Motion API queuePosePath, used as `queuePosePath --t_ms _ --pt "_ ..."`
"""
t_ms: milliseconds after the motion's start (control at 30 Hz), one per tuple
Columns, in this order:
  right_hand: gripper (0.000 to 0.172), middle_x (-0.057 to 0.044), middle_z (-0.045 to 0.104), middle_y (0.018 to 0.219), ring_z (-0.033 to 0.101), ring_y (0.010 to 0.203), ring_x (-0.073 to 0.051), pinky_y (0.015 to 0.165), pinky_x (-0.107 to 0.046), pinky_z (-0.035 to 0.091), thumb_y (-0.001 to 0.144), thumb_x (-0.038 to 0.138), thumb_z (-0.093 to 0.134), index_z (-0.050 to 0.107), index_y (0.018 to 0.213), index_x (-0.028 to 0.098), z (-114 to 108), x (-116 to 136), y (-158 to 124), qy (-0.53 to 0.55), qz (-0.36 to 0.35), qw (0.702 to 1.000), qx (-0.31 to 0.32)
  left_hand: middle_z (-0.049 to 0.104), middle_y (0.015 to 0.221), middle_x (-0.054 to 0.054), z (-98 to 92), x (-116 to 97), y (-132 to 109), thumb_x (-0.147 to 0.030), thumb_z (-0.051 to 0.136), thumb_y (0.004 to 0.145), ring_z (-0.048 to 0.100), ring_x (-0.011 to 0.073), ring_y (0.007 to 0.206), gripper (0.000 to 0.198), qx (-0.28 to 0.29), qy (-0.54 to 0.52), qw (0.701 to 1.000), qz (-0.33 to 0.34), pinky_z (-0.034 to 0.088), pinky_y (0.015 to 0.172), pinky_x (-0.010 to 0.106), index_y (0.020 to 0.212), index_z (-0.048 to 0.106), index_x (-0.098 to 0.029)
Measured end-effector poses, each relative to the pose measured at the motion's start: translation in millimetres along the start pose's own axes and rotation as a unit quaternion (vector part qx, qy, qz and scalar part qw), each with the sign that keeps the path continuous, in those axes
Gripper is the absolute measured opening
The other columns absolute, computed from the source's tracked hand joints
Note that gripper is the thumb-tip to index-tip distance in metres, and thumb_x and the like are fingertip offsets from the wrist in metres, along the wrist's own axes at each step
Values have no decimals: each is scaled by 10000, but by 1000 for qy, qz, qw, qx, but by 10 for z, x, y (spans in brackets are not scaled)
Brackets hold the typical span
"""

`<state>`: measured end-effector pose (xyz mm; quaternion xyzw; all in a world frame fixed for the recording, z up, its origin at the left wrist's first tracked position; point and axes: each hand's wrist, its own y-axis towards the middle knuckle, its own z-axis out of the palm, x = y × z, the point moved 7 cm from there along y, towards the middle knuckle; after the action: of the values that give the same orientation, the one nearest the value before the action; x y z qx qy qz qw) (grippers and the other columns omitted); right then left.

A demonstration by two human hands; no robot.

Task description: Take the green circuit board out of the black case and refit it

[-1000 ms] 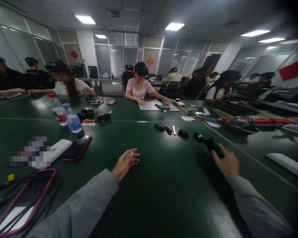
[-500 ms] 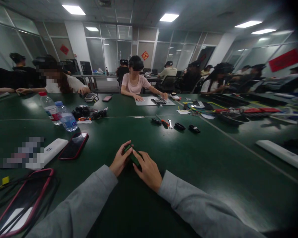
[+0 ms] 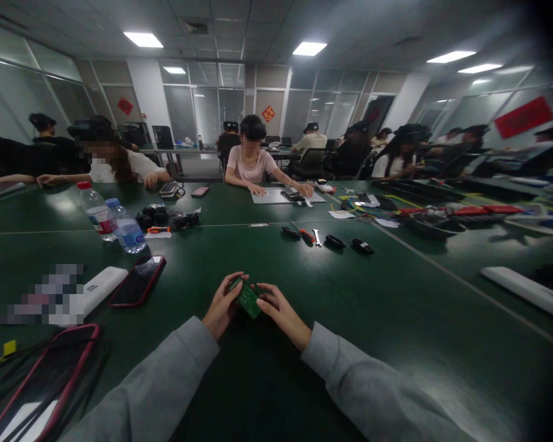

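A small green circuit board [image 3: 244, 297] sits between my two hands, just above the dark green table [image 3: 304, 344]. My left hand [image 3: 222, 307] pinches its left end with thumb and fingers. From the right, my right hand [image 3: 283, 314] holds the other end with curled fingers. Both sleeves are grey. A little way beyond, a row of small black parts and tools lies on the table: a red-handled screwdriver [image 3: 305, 233], a small wrench [image 3: 316, 236] and two black pieces [image 3: 335, 241] [image 3: 362, 246].
Left of my hands lie a red-cased phone [image 3: 137, 280], a white power bank [image 3: 92, 291] and two water bottles [image 3: 115, 220]. A pink-edged tablet [image 3: 41, 380] lies at the near left. A white bar [image 3: 525, 291] lies at right. Several people sit at work across the table.
My right hand came back from the black parts at the right, and both hands met on the green board. Since half a second ago the board has turned slightly flatter.
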<state>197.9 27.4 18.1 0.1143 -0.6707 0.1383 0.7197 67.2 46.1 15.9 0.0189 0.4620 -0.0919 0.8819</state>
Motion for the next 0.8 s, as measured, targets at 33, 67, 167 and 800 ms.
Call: queuePosePath --t_ms 33,67,167,800 --pt "523 -84 540 1138 542 1056 -196 911 -380 437 770 415 586 400 1215 211 31 -4 -2 29 23 999 19 519 1250 100 1 -4 -2 -288 643 733 570 245 1025 376 -1 -5 1000 -3 484 805 352 1088 538 -221" --pt "538 -86 531 1162 539 1066 -200 909 -383 439 759 402 601 401 1222 217 68 -5 -10 53 44 997 34 517 1255 98 0 -2 0 -285 643 733 568 243 1029 380 -1 -12 1000 -6 485 804 348 1093 539 -223" --pt "551 -93 511 1195 535 1075 -209 893 -391 452 758 366 594 386 1248 219 156 15 -20 74 53 995 40 507 1273 80 -44 36 32 -268 646 733 565 220 1037 417 -15 -32 999 -9 476 824 327 1132 526 -245" --pt "631 -79 407 1255 404 1180 -204 1029 -388 336 726 214 601 334 1297 231 132 311 -98 -297 -202 922 -144 581 1158 125 -81 91 46 -240 678 704 587 222 992 452 -13 16 999 -31 492 808 336 1135 556 -176"
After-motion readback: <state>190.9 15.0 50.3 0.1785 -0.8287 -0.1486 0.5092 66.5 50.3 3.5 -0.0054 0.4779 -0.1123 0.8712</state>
